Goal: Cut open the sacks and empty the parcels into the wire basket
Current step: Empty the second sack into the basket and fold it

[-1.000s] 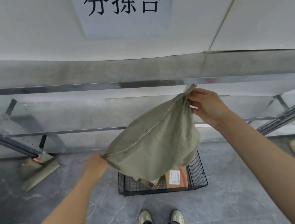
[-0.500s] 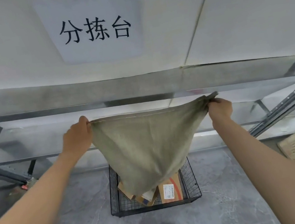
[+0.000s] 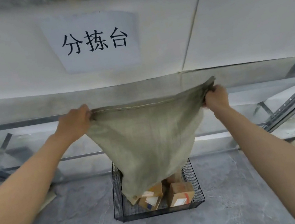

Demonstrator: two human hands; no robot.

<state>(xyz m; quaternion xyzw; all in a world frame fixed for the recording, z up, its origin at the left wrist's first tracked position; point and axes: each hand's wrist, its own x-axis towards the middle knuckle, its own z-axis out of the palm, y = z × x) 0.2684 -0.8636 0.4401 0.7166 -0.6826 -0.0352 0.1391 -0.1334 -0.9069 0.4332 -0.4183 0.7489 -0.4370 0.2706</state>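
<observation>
Both hands hold a grey-green woven sack (image 3: 147, 137) upside down by its seamed edge: the left hand (image 3: 74, 121) grips one corner, the right hand (image 3: 216, 97) the other. Its mouth hangs into the wire basket (image 3: 117, 202) on the floor, where cardboard parcels (image 3: 180, 195) lie.

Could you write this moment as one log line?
left hand grips sack corner | right hand grips other corner | sack hangs over wire basket | parcels in basket
</observation>
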